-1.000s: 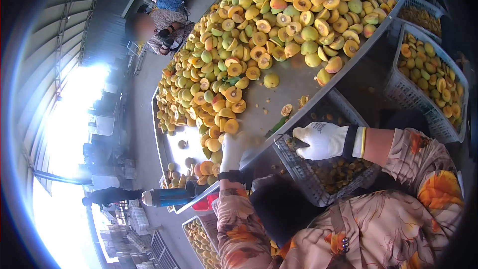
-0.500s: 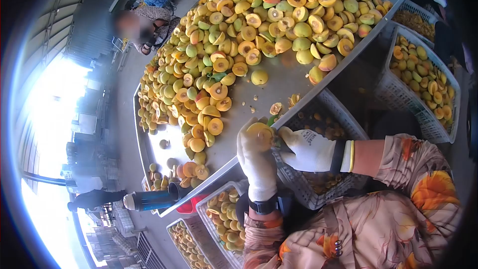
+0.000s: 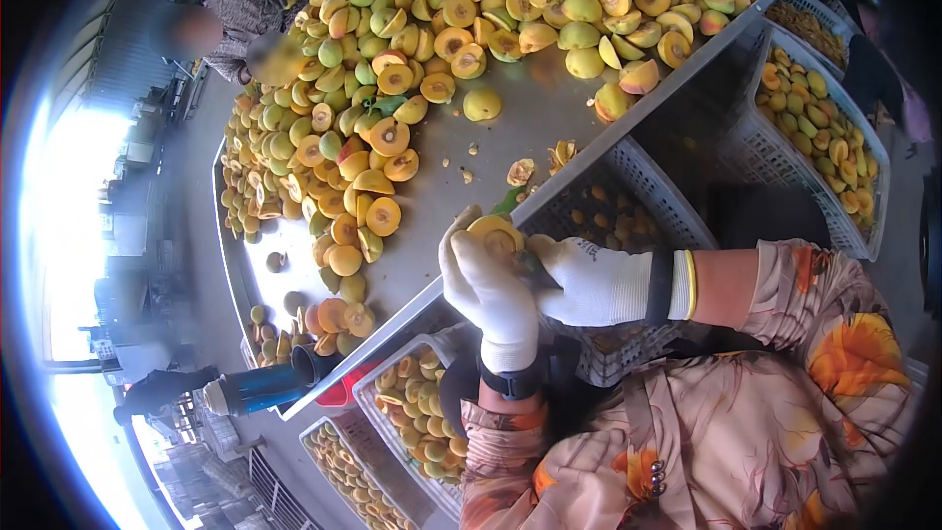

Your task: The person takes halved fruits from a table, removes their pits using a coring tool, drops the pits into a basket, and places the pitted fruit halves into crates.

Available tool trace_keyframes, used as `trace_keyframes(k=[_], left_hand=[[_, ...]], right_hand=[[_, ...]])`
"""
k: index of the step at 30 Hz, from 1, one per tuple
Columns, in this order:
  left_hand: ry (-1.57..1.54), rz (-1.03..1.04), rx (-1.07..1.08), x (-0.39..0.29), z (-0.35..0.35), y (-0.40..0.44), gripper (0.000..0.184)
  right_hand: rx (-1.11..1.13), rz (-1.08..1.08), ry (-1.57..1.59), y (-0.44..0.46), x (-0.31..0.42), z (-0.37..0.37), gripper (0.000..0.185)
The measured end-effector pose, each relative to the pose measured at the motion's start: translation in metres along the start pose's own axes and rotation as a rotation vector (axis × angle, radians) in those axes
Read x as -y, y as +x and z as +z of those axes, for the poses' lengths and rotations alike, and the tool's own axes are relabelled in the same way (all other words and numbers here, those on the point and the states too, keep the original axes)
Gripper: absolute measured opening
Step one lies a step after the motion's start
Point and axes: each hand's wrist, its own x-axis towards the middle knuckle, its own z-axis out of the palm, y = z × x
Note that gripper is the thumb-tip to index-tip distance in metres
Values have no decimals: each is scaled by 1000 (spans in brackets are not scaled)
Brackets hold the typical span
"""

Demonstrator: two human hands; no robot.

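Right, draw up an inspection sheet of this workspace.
Surface: metal table, largely covered in fruit, bare near the left hand.
Job's things: fruit whole and halved; one half in the left hand.
Clutter: scraps by the table edge; a leaf among the fruit.
Hands: both gloved and close together; right hand holds something dark, too unclear to name.
Cables: nothing seen.
Surroundings: crate of fruit beside the table; another person beyond the heap.

Grey table (image 3: 432,221): halved fruit (image 3: 390,135) heaped; small scraps (image 3: 467,177), perhaps pits, beside.
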Motion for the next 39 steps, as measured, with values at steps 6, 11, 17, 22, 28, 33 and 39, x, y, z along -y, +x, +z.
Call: trace_keyframes(k=[6, 11, 17, 22, 28, 33, 39], left_hand=[[-29, -30, 25, -6, 0, 6, 49], [-15, -30, 61, -8, 1, 4, 54], [-280, -199, 237, -23, 6, 8, 60], [-186, -186, 138, -4, 14, 5, 57], [-313, -332, 77, -15, 7, 7, 53], [-349, -373, 0, -21, 14, 0, 51], [-90, -85, 0, -9, 13, 1, 50]], right_hand=[[86, 17, 101, 7, -19, 6, 39], [188, 107, 250, 5, -10, -6, 43], [203, 103, 111, 4, -13, -21, 40], [103, 163, 11, 0, -16, -10, 39], [151, 27, 131, 6, -25, -3, 37], [177, 49, 133, 6, -24, -5, 36], [198, 105, 138, 7, -29, 0, 38]])
